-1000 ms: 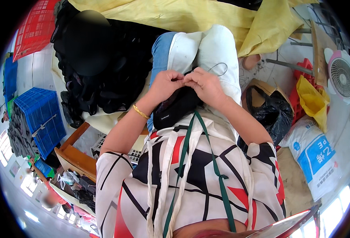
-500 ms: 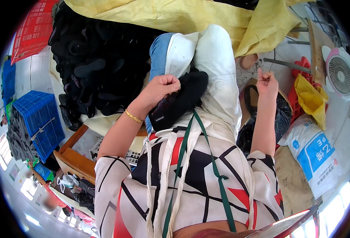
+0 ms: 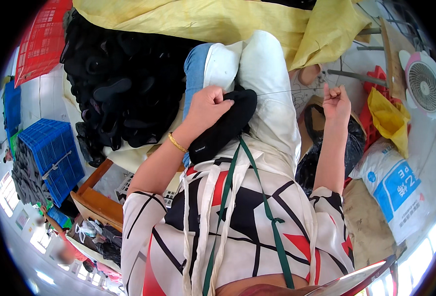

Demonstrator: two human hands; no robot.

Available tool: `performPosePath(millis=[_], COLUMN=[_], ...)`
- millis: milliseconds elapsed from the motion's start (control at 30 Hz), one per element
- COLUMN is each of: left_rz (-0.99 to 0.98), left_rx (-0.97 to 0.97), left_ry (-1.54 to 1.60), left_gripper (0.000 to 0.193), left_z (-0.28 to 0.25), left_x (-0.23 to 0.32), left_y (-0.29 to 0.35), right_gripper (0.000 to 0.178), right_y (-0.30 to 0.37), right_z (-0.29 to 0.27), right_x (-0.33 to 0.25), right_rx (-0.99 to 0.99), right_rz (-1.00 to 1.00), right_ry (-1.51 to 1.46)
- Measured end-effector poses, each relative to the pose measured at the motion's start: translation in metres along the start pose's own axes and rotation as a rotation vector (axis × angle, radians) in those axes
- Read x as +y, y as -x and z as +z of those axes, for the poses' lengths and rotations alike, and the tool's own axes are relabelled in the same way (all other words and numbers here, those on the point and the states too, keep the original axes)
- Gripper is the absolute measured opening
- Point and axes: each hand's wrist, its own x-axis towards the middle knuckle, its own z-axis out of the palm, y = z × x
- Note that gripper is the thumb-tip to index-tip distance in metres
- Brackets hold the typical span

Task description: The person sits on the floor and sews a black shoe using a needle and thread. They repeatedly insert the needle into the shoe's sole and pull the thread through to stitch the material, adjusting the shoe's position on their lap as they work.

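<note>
A black slipper point(image 3: 224, 129) lies over my lap on the white apron cloth point(image 3: 272, 98), its small light label toward my body. My left hand point(image 3: 207, 106), a gold bracelet at its wrist, is closed on the slipper's upper side. From the slipper's far end a thin dark thread point(image 3: 287, 92) runs straight out to the right. My right hand point(image 3: 337, 102) is raised well off to the side, fingers curled and pinching the thread's other end. Whether a needle is between those fingers is too small to tell.
A large heap of black slippers point(image 3: 124, 84) lies at the left. Yellow sheeting point(image 3: 193, 19) spans the far side. Blue crate point(image 3: 60, 158) and red crate point(image 3: 42, 42) stand left. At right are a black-lined carton point(image 3: 346, 143), a white sack point(image 3: 393, 192) and a fan point(image 3: 425, 84).
The thread now shows taut between the slipper and my right hand. My left hand has shifted slightly over the slipper, which has turned a little. My right hand has moved slightly outward.
</note>
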Motion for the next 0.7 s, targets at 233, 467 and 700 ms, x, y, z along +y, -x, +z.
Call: performPosePath(millis=[233, 467, 700], left_rz=[-0.042, -0.019, 0.200], left_rx=[0.018, -0.029, 0.155], left_ry=[-0.030, 0.045, -0.170], left_gripper=[0.034, 0.036, 0.019], left_z=[0.007, 0.004, -0.006], left_x=[0.014, 0.003, 0.015], left_y=[-0.005, -0.007, -0.002], right_gripper=[0.021, 0.004, 0.015], right_y=[-0.019, 0.024, 0.096], right_z=[-0.038, 0.031, 0.098], right_x=[-0.063, -0.015, 0.070], right_rx=[0.030, -0.052, -1.050], right_rz=[-0.228, -0.558, -0.896], right_ry=[0.071, 0.644, 1.683])
